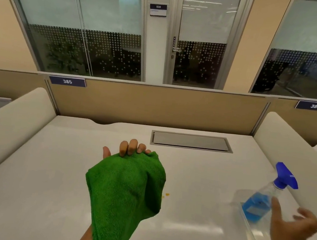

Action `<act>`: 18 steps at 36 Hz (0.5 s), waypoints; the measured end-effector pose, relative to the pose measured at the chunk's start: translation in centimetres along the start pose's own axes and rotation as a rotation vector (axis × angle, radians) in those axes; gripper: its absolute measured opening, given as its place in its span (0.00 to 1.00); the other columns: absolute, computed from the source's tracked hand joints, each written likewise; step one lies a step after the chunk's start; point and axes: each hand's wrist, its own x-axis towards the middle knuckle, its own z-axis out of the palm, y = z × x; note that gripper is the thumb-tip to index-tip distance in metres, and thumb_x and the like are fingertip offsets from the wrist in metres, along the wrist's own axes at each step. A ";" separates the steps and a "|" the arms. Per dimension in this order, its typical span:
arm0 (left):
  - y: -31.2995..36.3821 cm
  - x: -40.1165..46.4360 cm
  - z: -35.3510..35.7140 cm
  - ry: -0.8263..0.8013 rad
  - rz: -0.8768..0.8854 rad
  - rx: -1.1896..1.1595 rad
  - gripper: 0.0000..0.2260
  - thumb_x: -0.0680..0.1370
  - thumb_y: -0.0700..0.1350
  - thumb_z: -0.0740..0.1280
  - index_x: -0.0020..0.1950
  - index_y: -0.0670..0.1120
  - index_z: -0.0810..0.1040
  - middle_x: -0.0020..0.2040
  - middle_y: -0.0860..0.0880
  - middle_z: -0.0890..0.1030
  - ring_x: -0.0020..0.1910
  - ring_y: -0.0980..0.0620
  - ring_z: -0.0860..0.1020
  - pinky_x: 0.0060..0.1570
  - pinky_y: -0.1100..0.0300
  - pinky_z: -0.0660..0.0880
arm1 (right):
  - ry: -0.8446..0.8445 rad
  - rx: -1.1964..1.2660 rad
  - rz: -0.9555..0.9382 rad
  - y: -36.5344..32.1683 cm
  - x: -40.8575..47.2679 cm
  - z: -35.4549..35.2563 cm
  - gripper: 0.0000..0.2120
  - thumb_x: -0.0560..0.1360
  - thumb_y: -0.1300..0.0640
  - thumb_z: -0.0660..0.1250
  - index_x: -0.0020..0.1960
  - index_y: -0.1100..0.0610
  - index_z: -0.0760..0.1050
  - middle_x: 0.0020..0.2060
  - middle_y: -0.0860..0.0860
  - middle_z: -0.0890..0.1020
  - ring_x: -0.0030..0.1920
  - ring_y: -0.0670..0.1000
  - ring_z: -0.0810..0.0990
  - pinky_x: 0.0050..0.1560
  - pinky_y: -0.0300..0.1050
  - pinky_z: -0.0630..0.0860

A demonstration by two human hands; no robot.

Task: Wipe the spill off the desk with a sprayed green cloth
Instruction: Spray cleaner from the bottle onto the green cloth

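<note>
My left hand [129,148] is raised over the middle of the white desk [33,166] and grips a green cloth [125,192], which drapes down over the palm and wrist. Just right of the cloth, a small yellow-orange spill [166,194] dots the desk. At the right side, a clear spray bottle [260,203] with blue liquid and a blue trigger head stands tilted on the desk. My right hand [292,229] is beside the bottle with fingers spread, blurred, not closed around it.
A grey cable hatch [191,141] is set into the desk's far half. A tan partition [155,104] closes the back, and padded cream dividers [13,115] flank both sides. Glass walls and a door lie beyond.
</note>
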 end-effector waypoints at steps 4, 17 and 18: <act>-0.8 0.4 0.6 0.096 -0.019 -0.163 0.25 0.70 0.65 0.62 0.32 0.42 0.76 0.32 0.46 0.73 0.35 0.47 0.68 0.42 0.51 0.62 | -0.103 0.018 -0.010 -0.7 3.4 0.4 0.26 0.70 0.39 0.75 0.55 0.30 0.58 0.59 0.36 0.67 0.62 0.51 0.68 0.62 0.53 0.69; -1.4 -0.5 -0.1 -0.066 -0.057 -0.001 0.24 0.76 0.66 0.56 0.42 0.45 0.75 0.43 0.47 0.75 0.47 0.45 0.72 0.58 0.46 0.66 | -0.438 0.179 0.165 1.3 8.7 3.5 0.29 0.68 0.40 0.74 0.63 0.54 0.78 0.52 0.54 0.87 0.55 0.57 0.84 0.41 0.32 0.80; -1.3 -0.4 -0.3 -0.068 -0.036 -0.005 0.24 0.76 0.65 0.57 0.42 0.45 0.75 0.43 0.47 0.75 0.47 0.45 0.72 0.58 0.46 0.66 | -0.450 0.175 0.167 0.9 8.7 3.6 0.25 0.70 0.41 0.74 0.61 0.52 0.79 0.49 0.50 0.88 0.55 0.56 0.84 0.41 0.33 0.81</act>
